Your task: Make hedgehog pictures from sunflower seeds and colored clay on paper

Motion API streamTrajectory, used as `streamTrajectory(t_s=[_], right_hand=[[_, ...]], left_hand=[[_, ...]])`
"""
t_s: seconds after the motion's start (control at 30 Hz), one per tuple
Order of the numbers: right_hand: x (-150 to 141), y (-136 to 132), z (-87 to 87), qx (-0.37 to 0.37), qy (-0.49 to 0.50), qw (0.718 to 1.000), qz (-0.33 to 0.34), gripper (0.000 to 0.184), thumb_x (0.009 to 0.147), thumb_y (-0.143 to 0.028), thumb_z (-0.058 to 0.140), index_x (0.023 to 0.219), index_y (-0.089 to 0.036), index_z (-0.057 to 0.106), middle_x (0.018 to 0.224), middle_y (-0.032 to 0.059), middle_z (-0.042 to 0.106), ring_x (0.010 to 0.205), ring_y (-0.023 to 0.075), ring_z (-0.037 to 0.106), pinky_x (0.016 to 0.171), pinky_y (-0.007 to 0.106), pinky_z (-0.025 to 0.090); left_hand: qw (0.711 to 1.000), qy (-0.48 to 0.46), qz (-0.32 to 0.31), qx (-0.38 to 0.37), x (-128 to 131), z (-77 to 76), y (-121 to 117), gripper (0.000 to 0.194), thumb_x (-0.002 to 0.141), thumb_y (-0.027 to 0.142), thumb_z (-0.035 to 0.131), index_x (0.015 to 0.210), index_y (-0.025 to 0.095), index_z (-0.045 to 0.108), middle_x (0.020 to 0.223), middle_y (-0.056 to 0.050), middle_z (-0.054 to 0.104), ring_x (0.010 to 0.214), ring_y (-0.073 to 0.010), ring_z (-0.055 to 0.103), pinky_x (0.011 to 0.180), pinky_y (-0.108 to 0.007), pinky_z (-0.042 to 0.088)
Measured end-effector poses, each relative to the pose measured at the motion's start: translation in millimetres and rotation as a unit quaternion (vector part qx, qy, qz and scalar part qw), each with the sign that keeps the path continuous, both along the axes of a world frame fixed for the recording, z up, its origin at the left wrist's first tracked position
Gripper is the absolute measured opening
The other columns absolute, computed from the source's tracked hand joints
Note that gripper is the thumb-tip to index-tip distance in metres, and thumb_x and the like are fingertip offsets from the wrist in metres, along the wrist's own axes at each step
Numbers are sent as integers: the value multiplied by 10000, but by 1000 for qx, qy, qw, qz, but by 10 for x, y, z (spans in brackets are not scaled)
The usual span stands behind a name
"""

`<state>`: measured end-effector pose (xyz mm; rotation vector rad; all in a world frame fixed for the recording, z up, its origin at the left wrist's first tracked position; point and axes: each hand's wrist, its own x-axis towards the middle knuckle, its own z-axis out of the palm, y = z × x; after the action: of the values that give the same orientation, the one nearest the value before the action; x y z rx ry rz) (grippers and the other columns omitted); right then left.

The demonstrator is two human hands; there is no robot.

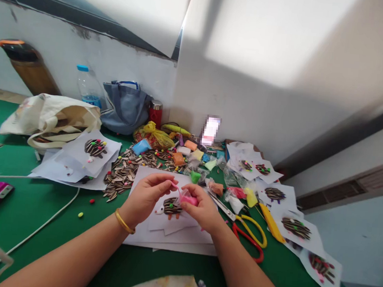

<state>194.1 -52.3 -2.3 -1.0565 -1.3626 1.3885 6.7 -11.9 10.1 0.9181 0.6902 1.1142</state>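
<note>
Between the thumb and fingers of my left hand is the end of a thin strand of pink modelling clay. The strand stretches across to the pink clay lump, which sits in a clear plastic bag. My right hand is closed around that bag. Below both hands lies a white paper bearing a hedgehog figure with a white clay head, striped sunflower seeds for spines, a green dot and orange-brown feet. My fingers cover part of the sheet.
Scissors with yellow and red handles and a yellow cutter lie at right, near finished seed pictures. Sunflower seeds are heaped at left. Behind stand several bagged clay lumps, a blue bag and a bottle. A white cable crosses the left.
</note>
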Motion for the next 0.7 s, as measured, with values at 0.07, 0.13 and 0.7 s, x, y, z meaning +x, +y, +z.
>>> streamTrajectory(t_s=[0.07, 0.13, 0.7], right_hand=[[10, 8, 2, 12, -19, 1000, -16, 375, 785, -351, 723, 1082, -229, 530, 923, -3, 633, 733, 146, 648, 677, 291, 531], [21, 14, 1, 22, -40, 999, -29, 360, 787, -359, 719, 1073, -230, 542, 930, 2, 631, 778, 155, 643, 699, 293, 528], [-22, -14, 67, -2, 41, 999, 13, 364, 794, -420, 730, 1022, -218, 531, 903, 7, 642, 691, 159, 662, 658, 317, 544]], left_hand=[[999, -49, 1, -21, -11, 28, 11, 212, 710, 278, 814, 893, 190, 751, 901, -50, 743, 795, -134, 683, 723, -222, 533], [997, -76, 2, -29, -29, 55, 21, 197, 713, 254, 812, 887, 186, 749, 908, -49, 742, 808, -131, 686, 732, -211, 533], [991, 114, -32, 70, -16, -63, -27, 212, 774, 323, 754, 929, 180, 749, 975, -84, 745, 916, -213, 679, 832, -325, 544]])
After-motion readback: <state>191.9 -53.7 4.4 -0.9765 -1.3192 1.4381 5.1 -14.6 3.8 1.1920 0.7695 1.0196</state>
